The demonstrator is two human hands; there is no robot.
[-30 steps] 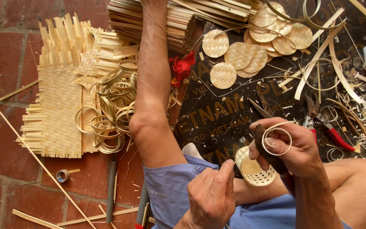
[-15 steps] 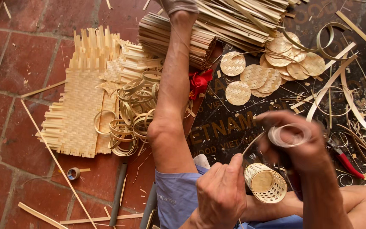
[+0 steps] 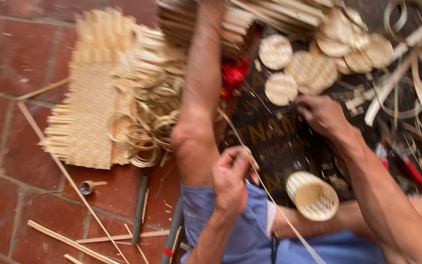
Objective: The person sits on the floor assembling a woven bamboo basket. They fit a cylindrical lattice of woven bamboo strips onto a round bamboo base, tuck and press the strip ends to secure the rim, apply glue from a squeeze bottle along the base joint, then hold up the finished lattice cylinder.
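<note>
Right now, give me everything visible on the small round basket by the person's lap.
The small round basket is a short open cylinder, woven from pale tan strips that look like bamboo. It lies tilted, its open mouth facing the camera, showing a finely woven inside and a smooth band around the rim. It rests against the dark printed mat, just above the blue shorts. Neither hand holds it: the left hand pinches a thin strip beside it, and the right hand is further up the mat.

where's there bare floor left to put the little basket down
Bare red tiles lie left of the woven mat, and more below it around the small spool. The dark mat is crowded: round woven discs, strips and loops by the right hand, the small basket near the left hand.
</note>
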